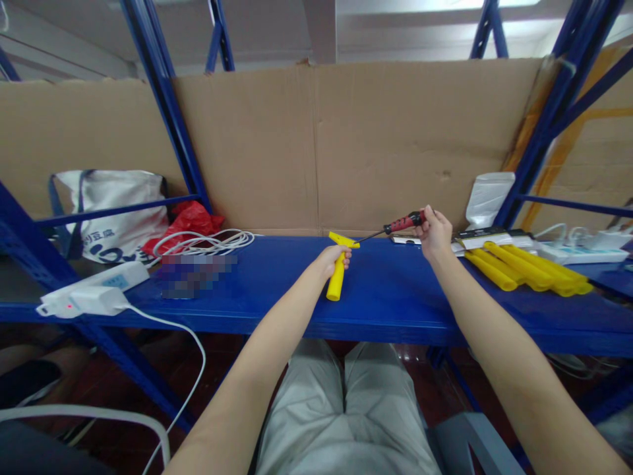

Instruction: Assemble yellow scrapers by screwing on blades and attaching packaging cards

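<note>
My left hand point(337, 259) is closed round a yellow plastic handle point(335, 284) with a short crosspiece at its top. The handle stands tilted just over the blue shelf point(277, 280). In my right hand point(435, 232) is a screwdriver point(403, 223) with a red and black grip, pinched at the grip's rear end. Its dark shaft points left and down, and the tip meets the crosspiece near my left fingers. Whether the tip sits in a screw is too small to tell.
Several yellow tubes point(524, 267) lie at the right beside a white power strip point(583, 252). On the left are another power strip point(103, 290), coiled white cable point(212, 243), a red plastic bag point(190, 221) and a white cloth bag point(121, 211). Cardboard point(386, 145) walls the back.
</note>
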A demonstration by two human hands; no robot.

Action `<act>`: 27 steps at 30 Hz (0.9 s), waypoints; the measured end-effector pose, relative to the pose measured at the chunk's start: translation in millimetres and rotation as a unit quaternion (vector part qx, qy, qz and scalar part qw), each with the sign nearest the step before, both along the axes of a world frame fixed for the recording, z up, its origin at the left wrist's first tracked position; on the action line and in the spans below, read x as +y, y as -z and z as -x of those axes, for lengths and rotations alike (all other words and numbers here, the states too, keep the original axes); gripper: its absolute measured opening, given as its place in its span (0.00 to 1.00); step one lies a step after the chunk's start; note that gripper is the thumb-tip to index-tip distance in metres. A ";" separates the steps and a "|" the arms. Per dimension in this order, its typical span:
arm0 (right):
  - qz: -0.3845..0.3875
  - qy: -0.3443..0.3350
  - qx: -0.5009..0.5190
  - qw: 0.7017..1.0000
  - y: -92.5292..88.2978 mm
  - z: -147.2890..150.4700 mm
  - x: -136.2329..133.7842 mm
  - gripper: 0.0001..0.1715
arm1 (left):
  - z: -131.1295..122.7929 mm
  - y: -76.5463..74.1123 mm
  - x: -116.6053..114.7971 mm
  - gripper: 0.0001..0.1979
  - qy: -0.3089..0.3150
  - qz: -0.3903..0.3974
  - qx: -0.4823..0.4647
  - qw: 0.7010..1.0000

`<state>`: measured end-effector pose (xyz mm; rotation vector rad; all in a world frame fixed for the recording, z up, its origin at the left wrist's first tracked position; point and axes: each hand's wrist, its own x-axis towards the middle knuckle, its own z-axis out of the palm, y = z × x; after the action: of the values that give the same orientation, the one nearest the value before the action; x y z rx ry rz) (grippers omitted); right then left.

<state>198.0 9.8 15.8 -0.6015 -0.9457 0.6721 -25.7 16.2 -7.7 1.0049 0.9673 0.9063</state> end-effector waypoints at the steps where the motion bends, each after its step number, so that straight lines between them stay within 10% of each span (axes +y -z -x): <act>1: -0.002 -0.003 0.004 1.000 -0.3 0.3 -0.6 0.20 | 0.6 1.8 2.8 0.09 0.005 -0.001 -0.003 1.000; 21: -0.006 -0.005 -0.025 1.000 0.4 0.1 -1.0 0.18 | 6.7 25.0 34.3 0.04 0.014 -0.034 -0.006 0.999; 27: -0.006 -0.016 -0.043 0.999 -1.5 0.5 -3.2 0.14 | 6.3 27.5 33.1 0.19 0.002 -0.056 -0.020 0.998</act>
<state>197.4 6.6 17.3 -0.6090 -1.0406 0.6739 -32.1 49.3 -35.2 1.0788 0.8876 0.9827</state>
